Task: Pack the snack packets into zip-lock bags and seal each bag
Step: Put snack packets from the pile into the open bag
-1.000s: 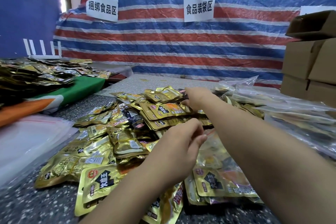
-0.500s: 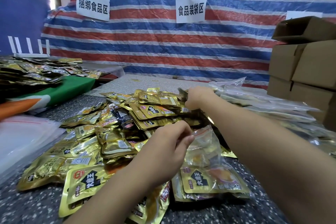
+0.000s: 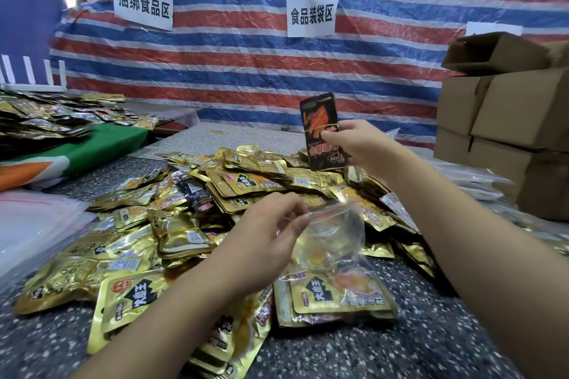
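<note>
Head view: right hand (image 3: 358, 141) raised above the gold packet pile (image 3: 191, 224), thumb and fingers pinching an upright black packet (image 3: 321, 129). Left hand (image 3: 268, 240) lower, nearer, well apart from the right, fingers pinching the red-zip mouth of a clear bag (image 3: 335, 243) holding gold packets on the speckled table (image 3: 431, 341). Cardboard boxes (image 3: 505, 120) stacked at right, striped tarp (image 3: 246, 71) behind.

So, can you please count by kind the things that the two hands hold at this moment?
black snack packet, in the right hand: 1
clear zip-lock bag, pinched by the left hand: 1
Total: 2
</note>
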Demonstrator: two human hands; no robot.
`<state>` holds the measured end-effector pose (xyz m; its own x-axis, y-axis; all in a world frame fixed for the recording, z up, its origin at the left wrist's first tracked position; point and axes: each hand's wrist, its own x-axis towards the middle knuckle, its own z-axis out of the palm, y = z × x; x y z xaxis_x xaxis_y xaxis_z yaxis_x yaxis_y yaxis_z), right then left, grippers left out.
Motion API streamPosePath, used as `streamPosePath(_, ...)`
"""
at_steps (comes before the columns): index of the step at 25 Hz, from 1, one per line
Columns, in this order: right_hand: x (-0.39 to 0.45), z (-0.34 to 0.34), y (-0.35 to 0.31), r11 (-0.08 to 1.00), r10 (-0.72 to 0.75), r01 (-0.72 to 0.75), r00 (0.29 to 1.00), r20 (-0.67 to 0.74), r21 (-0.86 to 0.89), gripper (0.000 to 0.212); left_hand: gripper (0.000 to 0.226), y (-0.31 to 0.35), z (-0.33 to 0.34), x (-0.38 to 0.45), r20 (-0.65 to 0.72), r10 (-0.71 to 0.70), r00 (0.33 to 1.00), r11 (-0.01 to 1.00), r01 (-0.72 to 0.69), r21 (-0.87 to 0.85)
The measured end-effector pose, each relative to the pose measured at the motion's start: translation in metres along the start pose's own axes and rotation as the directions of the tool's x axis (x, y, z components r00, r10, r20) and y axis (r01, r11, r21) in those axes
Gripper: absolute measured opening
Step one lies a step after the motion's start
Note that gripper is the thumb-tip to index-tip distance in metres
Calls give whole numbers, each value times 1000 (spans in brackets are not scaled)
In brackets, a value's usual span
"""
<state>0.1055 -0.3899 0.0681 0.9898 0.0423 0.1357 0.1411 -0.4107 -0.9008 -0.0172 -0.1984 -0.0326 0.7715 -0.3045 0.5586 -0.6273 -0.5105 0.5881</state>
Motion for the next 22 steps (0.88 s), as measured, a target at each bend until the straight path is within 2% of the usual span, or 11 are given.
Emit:
streamPosePath(2, -25, -13, -2, 942, -64, 31, 994, 89, 336, 19, 11, 2, -1, 0, 8, 13, 1000, 1000, -13, 8)
streamPosePath(4, -45, -22, 1, 844, -157, 55, 977, 148, 533, 29, 11, 4, -2, 0, 3, 39, 999, 999, -39, -2)
streamPosePath(8, -66, -31, 19, 791, -291, 110, 933, 212, 602, 38, 14, 10, -3, -2, -63, 116, 991, 991, -120, -58)
streamPosePath(11, -67, -32, 32, 853, -330, 157, 901, 282, 497, 39, 16, 11, -2, -2, -89, 110, 990, 991, -116, -63)
streamPosePath(14, -67, -39, 38, 931, -338, 233, 841, 422, 282, 34, 16, 12, -3, -2, -118, 89, 989, 992, -98, -80)
streamPosePath(17, -71, -45, 35, 961, -261, 270, 795, 547, 65, 39, 13, 13, -4, -3, -138, 61, 989, 993, -75, -94)
streamPosePath(20, -74, -47, 30, 969, -169, 242, 796, 581, -49, 48, 14, 13, -4, -2, -165, 35, 986, 992, -54, -110)
streamPosePath(22, -79, -47, 23, 965, -140, 245, 785, 603, -96, 47, 15, 13, -5, -2, -187, 17, 982, 990, -43, -138)
